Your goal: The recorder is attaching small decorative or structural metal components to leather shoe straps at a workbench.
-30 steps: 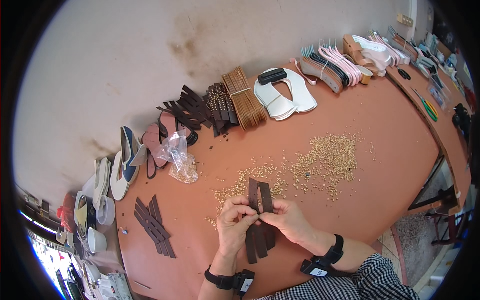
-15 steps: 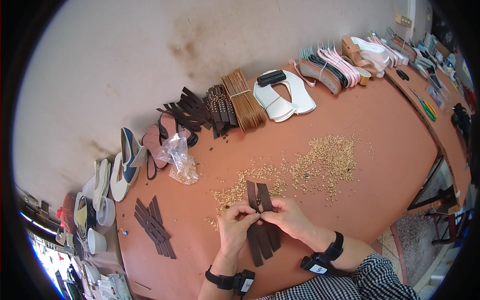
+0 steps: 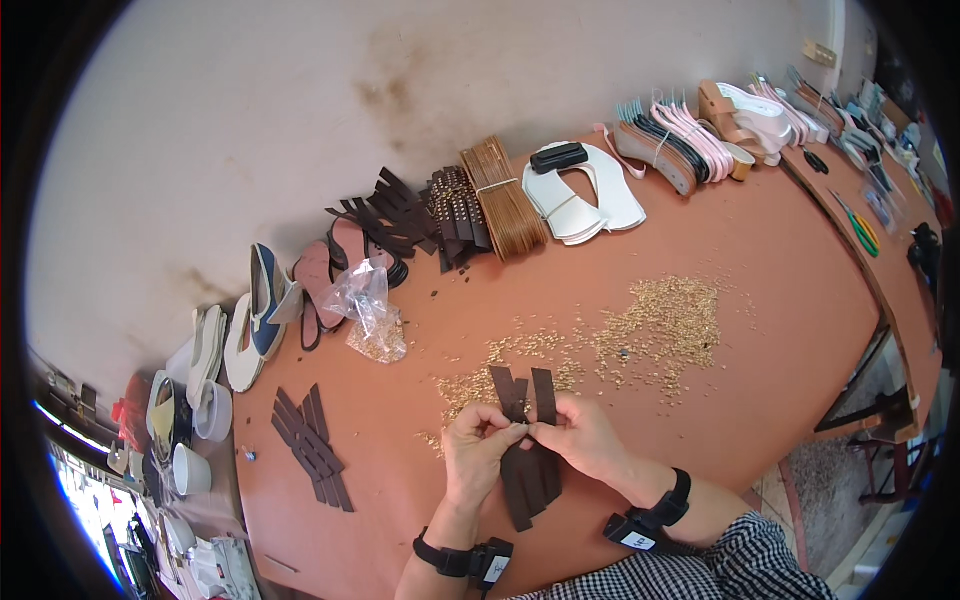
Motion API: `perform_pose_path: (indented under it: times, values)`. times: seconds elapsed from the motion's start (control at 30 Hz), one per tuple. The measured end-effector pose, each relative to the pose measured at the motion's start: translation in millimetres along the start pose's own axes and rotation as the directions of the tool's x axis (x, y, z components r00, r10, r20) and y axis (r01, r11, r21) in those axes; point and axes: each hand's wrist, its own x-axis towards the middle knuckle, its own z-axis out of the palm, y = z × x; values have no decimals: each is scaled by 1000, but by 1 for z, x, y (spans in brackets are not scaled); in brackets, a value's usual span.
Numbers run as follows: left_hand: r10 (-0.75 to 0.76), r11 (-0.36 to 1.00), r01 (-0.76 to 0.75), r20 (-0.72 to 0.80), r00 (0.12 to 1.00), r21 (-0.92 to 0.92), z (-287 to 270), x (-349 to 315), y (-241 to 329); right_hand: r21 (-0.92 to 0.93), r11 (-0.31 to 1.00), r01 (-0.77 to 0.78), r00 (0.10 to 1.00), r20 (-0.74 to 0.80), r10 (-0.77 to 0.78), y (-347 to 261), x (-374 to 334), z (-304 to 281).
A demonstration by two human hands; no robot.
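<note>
Both hands meet over a dark brown strap piece (image 3: 530,487), cut into several strips, near the front of the table. My left hand (image 3: 473,452) pinches it from the left, thumb and forefinger closed at its middle. From the right, my right hand (image 3: 587,440) pinches at the same spot, fingertips nearly touching the left ones. A tiny pale speck shows between the fingertips, too small to name. Strip ends stick up beyond the hands, and the wider part hangs below them. Small gold studs (image 3: 660,322) lie scattered just past the hands. Another brown strap piece (image 3: 312,448) rests to the left.
Along the wall stand a clear plastic bag (image 3: 368,305) of studs, studded straps (image 3: 460,212), a tan strip bundle (image 3: 500,195), white cut pieces (image 3: 617,205), banded soles (image 3: 655,150) and shoes (image 3: 264,300). Bowls (image 3: 190,470) line the left edge. Green-handled pliers (image 3: 862,232) lie right.
The view has shifted slightly, so the table's things sit a little further right. Between my hands the upper strips have spread apart, the right one standing separate. Both hands keep their pinch.
</note>
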Motion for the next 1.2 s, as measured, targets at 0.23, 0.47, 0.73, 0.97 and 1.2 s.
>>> perform_pose_path:
  times: [0.23,0.47,0.73,0.97,1.2]
  values:
    - [213,952,-243,167,963,186,-5,-1,-6,-31,998,57,998,20,-56,-6,-4,2]
    - [295,830,-357,206,933,428,-1,-1,-6,215,977,-12,999,47,2,-5,-2,0]
    - [109,993,-100,139,984,-64,-8,3,-12,324,945,-35,999,31,26,-10,-4,3]
    - [108,994,-104,161,981,-37,-7,3,-11,259,966,-17,1000,26,10,-7,-4,3]
    - [70,994,-81,133,989,78,-4,3,-5,161,987,9,1000,1,-9,-2,-4,3]
